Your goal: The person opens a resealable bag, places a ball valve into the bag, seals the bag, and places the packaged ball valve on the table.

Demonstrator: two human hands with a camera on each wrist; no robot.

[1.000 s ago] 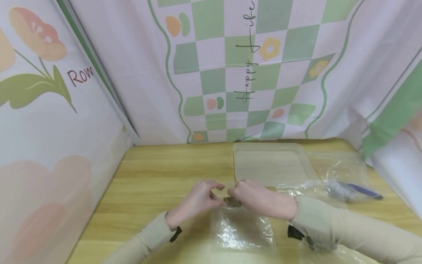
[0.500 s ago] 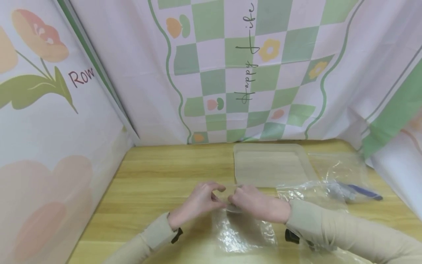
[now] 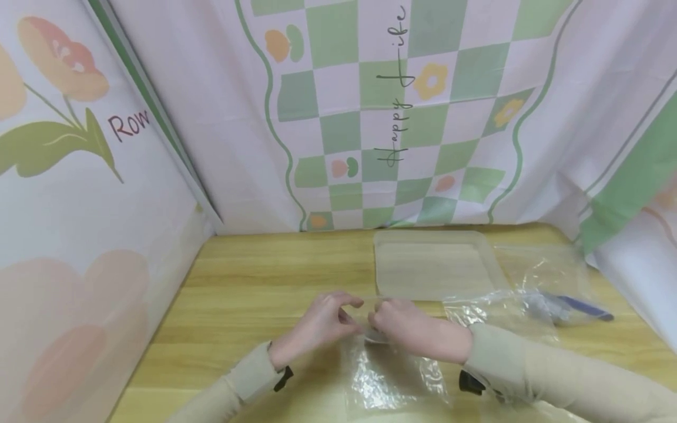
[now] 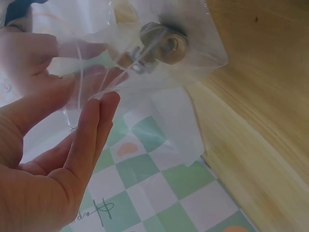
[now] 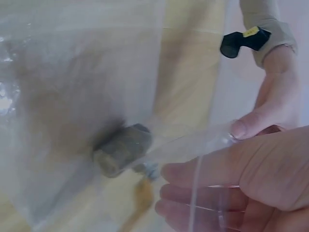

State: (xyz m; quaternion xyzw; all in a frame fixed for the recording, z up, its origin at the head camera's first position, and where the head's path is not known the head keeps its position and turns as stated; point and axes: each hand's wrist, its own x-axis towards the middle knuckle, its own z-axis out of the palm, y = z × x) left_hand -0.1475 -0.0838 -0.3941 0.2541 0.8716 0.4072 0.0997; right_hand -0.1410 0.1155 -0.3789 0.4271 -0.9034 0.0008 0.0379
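My left hand (image 3: 322, 320) pinches the mouth of a clear plastic bag (image 3: 383, 376), whose lower part spreads over the table toward me. A metal pipe fitting (image 4: 166, 44) with a round, ring-like end shows through the film in the left wrist view. From the right wrist the same fitting (image 5: 121, 149) looks like a dull, stubby cylinder with an orange-brown part below it. My right hand (image 3: 409, 326) reaches into the bag mouth, its fingertips (image 5: 169, 174) close beside the fitting's end; I cannot tell whether they grip it. The head view mostly hides the fitting.
A shallow translucent tray (image 3: 439, 270) lies at the back of the wooden table (image 3: 264, 258). To its right are more clear bags (image 3: 550, 267) and a long blue item (image 3: 584, 307). Patterned curtains (image 3: 391, 117) border the table at the back and sides.
The fitting, plainly visible between my hands a second ago, has gone down into the bag and is mostly hidden in the head view. Both hands stay nearly in place.
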